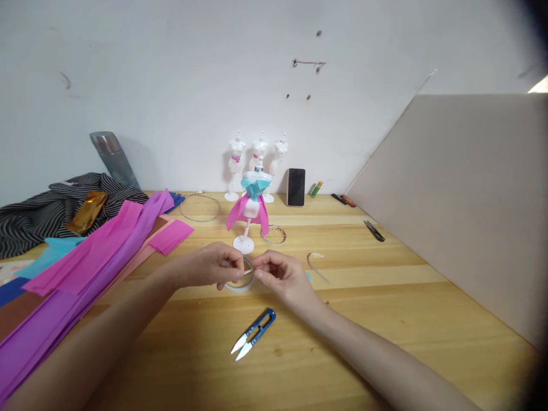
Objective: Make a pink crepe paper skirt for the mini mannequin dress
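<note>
White miniature dress form (251,210), upright on the wooden table (363,319), with a turquoise wrap (256,188) across the bust and a magenta drape (234,214) spread from the waist. Just in front of the dress form: short pale strip (247,272), pinched at one end by thumb and fingertips of the left hand (222,265), at the other by those of the right hand (280,277). Also just in front of the dress form: grey-and-white ring (238,289), partly hidden by the left hand; impossible to tell whether held or resting. Farther in front: blue thread snips (254,334), blades parted. Beside the dress form, to the right: wire hoop (274,244). Well to the right: black snips (374,232). Behind the dress form: three similar white stands (280,149); behind and to the right, upright smartphone (295,188). Well to the left of the dress form: magenta strip (107,245), purple strip (47,325), black striped cloth (25,214) and tilted bottle (115,160).
</note>
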Motion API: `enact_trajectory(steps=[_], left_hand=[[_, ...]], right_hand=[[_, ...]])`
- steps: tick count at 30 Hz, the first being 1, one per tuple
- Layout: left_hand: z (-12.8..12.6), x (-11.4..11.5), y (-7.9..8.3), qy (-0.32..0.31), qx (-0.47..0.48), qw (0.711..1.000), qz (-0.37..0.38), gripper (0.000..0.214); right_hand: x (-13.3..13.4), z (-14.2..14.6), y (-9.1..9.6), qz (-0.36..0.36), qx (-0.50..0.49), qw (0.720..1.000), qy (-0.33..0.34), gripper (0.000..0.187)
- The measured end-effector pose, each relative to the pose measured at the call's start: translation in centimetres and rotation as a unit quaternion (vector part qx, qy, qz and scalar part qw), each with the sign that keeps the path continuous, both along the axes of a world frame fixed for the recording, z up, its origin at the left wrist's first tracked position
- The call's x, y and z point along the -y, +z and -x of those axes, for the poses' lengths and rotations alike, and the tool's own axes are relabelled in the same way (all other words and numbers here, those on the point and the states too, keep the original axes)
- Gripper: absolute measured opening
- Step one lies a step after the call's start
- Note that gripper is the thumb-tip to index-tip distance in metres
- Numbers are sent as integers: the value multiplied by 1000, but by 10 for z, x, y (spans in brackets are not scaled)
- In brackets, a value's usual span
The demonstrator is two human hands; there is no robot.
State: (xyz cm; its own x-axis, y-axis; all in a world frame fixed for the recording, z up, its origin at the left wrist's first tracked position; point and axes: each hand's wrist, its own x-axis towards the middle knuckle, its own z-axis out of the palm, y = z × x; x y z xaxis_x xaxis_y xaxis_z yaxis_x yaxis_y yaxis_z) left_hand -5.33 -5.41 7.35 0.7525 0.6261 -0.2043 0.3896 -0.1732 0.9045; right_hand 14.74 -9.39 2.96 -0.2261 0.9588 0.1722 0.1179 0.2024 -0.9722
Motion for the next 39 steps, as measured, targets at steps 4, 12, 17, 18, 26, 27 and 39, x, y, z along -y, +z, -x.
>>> enact_trajectory(steps=[4, 12, 17, 18, 26, 27, 39], left_hand=[[-5, 4, 3, 8, -5, 1000, 4, 12], [-9, 9, 4, 108, -46, 992, -44, 23], [-2, 13, 20, 163, -81, 978, -99, 30], [1, 13, 25, 189, -91, 970, -120, 33], [13, 0, 59, 278, -59, 928, -242, 32], [11, -5, 60, 279, -52, 924, -258, 32], [-8, -88, 47, 215, 35, 953, -209, 61]], right_hand=[[2, 0, 3, -55, 68, 996, -6, 18], [3, -1, 10, -293, 215, 931, -44, 15], [5, -6, 17, -352, 229, 905, -66, 16], [5, -9, 20, -353, 229, 904, -75, 16], [-33, -22, 62, -310, 211, 916, -146, 16], [-40, -20, 67, -307, 212, 915, -153, 15], [-81, -5, 77, -305, 285, 894, -165, 17]])
